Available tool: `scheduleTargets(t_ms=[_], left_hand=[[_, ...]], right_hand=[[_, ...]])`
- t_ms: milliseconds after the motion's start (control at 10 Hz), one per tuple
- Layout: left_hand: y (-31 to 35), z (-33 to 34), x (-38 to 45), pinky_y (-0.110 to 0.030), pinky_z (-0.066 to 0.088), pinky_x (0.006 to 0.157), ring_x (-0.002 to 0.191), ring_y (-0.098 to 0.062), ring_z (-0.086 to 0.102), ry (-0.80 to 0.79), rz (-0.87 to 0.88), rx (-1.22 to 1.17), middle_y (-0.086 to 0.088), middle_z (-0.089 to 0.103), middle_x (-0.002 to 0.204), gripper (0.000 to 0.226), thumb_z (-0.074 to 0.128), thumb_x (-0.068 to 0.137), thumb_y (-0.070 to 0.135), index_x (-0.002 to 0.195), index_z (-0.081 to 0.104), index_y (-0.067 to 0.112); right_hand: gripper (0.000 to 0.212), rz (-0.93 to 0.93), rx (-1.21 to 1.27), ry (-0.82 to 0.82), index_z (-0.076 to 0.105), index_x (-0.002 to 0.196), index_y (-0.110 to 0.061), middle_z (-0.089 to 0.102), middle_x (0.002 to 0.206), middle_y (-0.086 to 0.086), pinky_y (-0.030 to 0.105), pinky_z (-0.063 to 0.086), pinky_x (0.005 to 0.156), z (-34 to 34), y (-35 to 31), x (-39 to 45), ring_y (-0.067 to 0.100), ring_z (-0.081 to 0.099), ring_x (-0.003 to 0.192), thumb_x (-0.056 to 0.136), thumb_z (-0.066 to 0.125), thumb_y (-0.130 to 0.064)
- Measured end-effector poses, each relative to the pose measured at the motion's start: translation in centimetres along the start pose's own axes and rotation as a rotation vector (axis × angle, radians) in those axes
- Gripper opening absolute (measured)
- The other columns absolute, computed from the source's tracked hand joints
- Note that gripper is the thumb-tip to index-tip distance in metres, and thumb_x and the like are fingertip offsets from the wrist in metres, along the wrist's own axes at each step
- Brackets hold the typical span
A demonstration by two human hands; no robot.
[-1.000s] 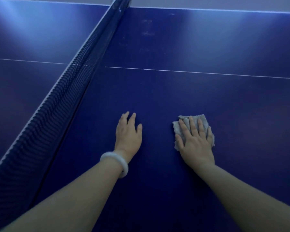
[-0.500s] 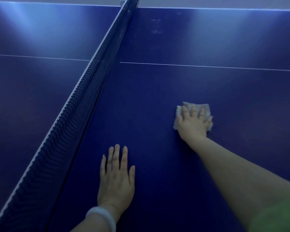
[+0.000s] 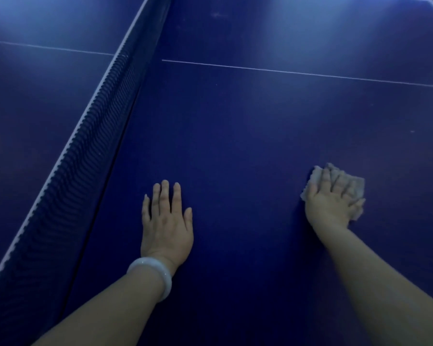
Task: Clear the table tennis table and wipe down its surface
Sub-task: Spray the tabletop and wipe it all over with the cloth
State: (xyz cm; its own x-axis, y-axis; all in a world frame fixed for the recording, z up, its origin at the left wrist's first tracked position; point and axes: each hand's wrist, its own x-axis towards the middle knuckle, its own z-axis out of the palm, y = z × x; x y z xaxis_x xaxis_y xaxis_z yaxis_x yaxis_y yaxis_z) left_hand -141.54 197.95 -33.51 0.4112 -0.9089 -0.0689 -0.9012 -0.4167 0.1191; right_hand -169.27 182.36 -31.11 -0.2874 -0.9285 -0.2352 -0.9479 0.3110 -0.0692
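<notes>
Since half a second ago the right hand [image 3: 331, 203] has dragged the small grey crumpled cloth [image 3: 353, 186] rightward, farther from the dark mesh net [image 3: 85, 156]. Wiping step in hand; nothing visible left to clear. Right fingers lie flat, pressing cloth onto the dark blue table tennis table [image 3: 248, 146]. Left hand [image 3: 166, 221] rests spread and flat, near the net, holding nothing. Next probably: another pass toward the far edge, pressure kept. No containers visible.

The right hand [image 3: 331, 203] is motion-blurred and hides most of the cloth [image 3: 355, 187].
</notes>
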Motion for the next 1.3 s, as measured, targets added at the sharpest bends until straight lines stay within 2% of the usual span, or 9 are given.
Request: scheduleTargets(t_ms=[200, 300, 400, 500, 600, 700, 900, 1100, 1300], left_hand=[[-0.2, 0.2, 0.1, -0.046, -0.003, 0.122, 0.150, -0.024, -0.008, -0.003, 0.010, 0.031, -0.010, -0.003, 0.163, 0.065, 0.005, 0.098, 0.045, 0.155, -0.003, 0.016], [-0.3, 0.4, 0.1, -0.046, -0.001, 0.122, 0.151, -0.025, -0.005, 0.009, 0.013, 0.027, -0.010, 0.000, 0.163, 0.065, 0.007, 0.099, 0.045, 0.155, 0.001, 0.015], [-0.3, 0.4, 0.2, -0.046, -0.001, 0.122, 0.151, -0.025, -0.004, 0.009, 0.012, 0.013, -0.011, 0.001, 0.163, 0.064, 0.009, 0.099, 0.045, 0.155, 0.003, 0.014], [-0.2, 0.4, 0.1, -0.047, 0.000, 0.122, 0.151, -0.025, -0.004, 0.009, 0.013, 0.006, -0.011, 0.001, 0.163, 0.064, 0.010, 0.099, 0.045, 0.155, 0.004, 0.014], [-0.3, 0.2, -0.1, -0.047, 0.001, 0.122, 0.151, -0.025, -0.002, 0.013, 0.019, -0.001, -0.011, 0.003, 0.163, 0.064, 0.013, 0.100, 0.045, 0.155, 0.006, 0.014], [-0.4, 0.2, -0.1, -0.047, 0.001, 0.122, 0.151, -0.025, -0.002, 0.012, 0.024, -0.004, -0.011, 0.003, 0.163, 0.064, 0.013, 0.100, 0.045, 0.155, 0.006, 0.014], [-0.4, 0.3, 0.0, -0.048, 0.003, 0.122, 0.150, -0.027, 0.000, 0.017, 0.022, 0.007, -0.013, 0.006, 0.163, 0.064, 0.016, 0.101, 0.044, 0.155, 0.008, 0.013], [-0.3, 0.1, -0.1, -0.048, 0.002, 0.122, 0.150, -0.027, -0.001, 0.001, 0.023, 0.007, -0.012, 0.004, 0.163, 0.064, 0.016, 0.101, 0.045, 0.155, 0.008, 0.013], [-0.5, 0.1, 0.0, -0.047, 0.002, 0.122, 0.150, -0.027, 0.001, 0.013, 0.028, -0.010, -0.013, 0.006, 0.163, 0.064, 0.016, 0.101, 0.046, 0.155, 0.010, 0.013]], right_hand=[[0.061, -0.871, -0.153, 0.057, 0.007, 0.158, -0.025, 0.001, 0.165, 0.007, 0.066, 0.003, 0.115, 5.9, -4.8, -13.6, 0.038, -0.012, 0.149, 0.101, 0.024, -0.043], [0.059, -1.000, -0.282, 0.074, 0.013, 0.157, -0.025, 0.007, 0.165, 0.009, 0.067, 0.010, 0.114, 5.4, 0.0, -13.8, 0.040, -0.004, 0.150, 0.101, 0.024, -0.039], [0.064, -0.408, -0.201, 0.074, -0.010, 0.156, -0.029, -0.015, 0.164, 0.009, 0.069, 0.001, 0.114, 4.4, 4.6, -9.8, 0.040, -0.017, 0.148, 0.103, 0.025, -0.039], [0.062, -0.109, -0.003, 0.085, 0.001, 0.158, -0.027, -0.006, 0.164, 0.011, 0.067, 0.001, 0.115, 4.1, 1.7, -12.4, 0.038, -0.005, 0.150, 0.103, 0.027, -0.041], [0.076, -0.647, -0.102, 0.085, 0.009, 0.158, -0.023, 0.004, 0.164, 0.014, 0.070, 0.001, 0.113, 6.6, -1.1, -19.1, 0.042, -0.001, 0.149, 0.095, 0.048, -0.039], [0.064, -0.965, -0.171, 0.057, 0.011, 0.158, -0.026, 0.007, 0.165, 0.004, 0.063, 0.011, 0.115, 6.9, 2.3, -21.1, 0.032, 0.001, 0.152, 0.100, 0.032, -0.045], [0.063, -0.111, -0.064, 0.037, -0.017, 0.152, -0.034, -0.013, 0.164, 0.008, 0.061, 0.000, 0.118, 3.9, 7.6, -16.5, 0.030, -0.015, 0.150, 0.103, 0.021, -0.043], [0.071, -0.861, -0.148, -0.007, 0.011, 0.157, -0.029, 0.008, 0.165, 0.003, 0.063, 0.012, 0.113, 7.4, 3.6, -26.5, 0.031, 0.005, 0.152, 0.095, 0.040, -0.047], [0.060, -0.523, -0.171, 0.064, 0.025, 0.155, -0.026, 0.018, 0.163, 0.004, 0.060, 0.022, 0.113, 6.2, 13.2, -24.0, 0.027, 0.014, 0.151, 0.099, 0.022, -0.047]])
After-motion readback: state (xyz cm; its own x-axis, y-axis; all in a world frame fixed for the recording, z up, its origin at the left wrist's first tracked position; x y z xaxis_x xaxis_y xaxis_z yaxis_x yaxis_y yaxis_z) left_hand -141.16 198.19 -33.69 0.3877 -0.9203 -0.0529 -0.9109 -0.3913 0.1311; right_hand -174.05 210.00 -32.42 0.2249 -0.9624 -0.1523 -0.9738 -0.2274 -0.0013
